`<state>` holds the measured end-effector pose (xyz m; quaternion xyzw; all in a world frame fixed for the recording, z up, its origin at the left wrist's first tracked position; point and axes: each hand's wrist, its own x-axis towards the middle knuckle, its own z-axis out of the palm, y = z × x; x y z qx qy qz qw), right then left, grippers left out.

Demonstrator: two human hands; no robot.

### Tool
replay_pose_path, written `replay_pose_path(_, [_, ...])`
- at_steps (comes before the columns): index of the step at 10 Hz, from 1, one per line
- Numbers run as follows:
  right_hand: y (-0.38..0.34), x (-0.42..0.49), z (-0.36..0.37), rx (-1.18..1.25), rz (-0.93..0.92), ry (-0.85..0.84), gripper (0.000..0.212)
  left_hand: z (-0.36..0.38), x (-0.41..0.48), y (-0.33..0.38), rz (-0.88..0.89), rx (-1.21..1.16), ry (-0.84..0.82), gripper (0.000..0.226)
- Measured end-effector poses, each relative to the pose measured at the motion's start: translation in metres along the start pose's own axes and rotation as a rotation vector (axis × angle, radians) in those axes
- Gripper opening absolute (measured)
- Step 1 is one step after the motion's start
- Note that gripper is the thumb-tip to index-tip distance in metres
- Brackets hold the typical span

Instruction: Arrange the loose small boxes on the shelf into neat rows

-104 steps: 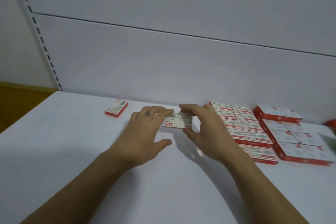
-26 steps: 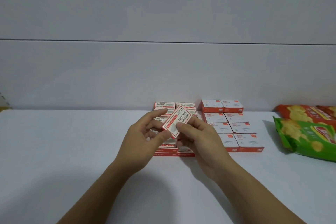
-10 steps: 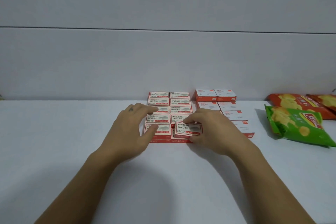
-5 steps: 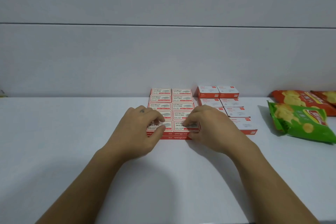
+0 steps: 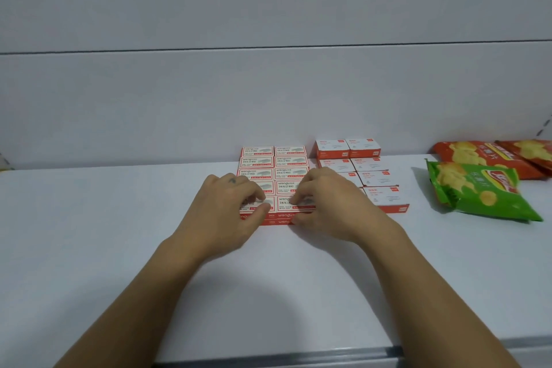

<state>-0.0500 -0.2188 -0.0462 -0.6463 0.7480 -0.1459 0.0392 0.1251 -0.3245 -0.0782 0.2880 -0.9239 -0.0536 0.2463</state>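
Note:
Small red-and-white staple boxes (image 5: 273, 162) lie in two neat columns on the white shelf (image 5: 119, 233), stacked two high at the front. My left hand (image 5: 227, 209) rests on the front left box (image 5: 268, 204), fingertips on top and thumb against its red front side. My right hand (image 5: 331, 203) holds the front right box (image 5: 285, 202) the same way, fingers on its top and thumb at the front edge. Both boxes sit flush in line with the rows behind them.
A second block of white-and-orange boxes (image 5: 376, 179) stands in rows just right of my right hand. Further right lie a green chip bag (image 5: 478, 194) and orange chip bags (image 5: 484, 158). The shelf's back panel rises behind; its front lip (image 5: 298, 358) is near me.
My right hand set the loose box it carried onto the front right of the stack. Both hands have since squared the front boxes into line.

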Motion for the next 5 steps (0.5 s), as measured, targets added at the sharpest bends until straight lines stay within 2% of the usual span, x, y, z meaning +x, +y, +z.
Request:
replay_pose_path(1, [0.001, 0.001, 0.001, -0.011, -0.006, 0.020, 0.035, -0.001, 0.003, 0.003, 0.003, 0.026, 0.003, 0.026])
replay_pose_path(3, [0.000, 0.003, 0.001, 0.034, 0.004, 0.094, 0.062, -0.005, -0.001, 0.010, -0.014, 0.057, 0.031, 0.036])
replay_pose_path(4, [-0.006, 0.001, -0.003, 0.069, 0.015, 0.162, 0.066, -0.013, -0.006, 0.012, -0.039, 0.063, 0.013, 0.045])
replay_pose_path(5, [-0.011, -0.003, -0.006, 0.053, 0.011, 0.153, 0.070, -0.022, -0.009, 0.013, -0.054, 0.081, -0.033, 0.055])
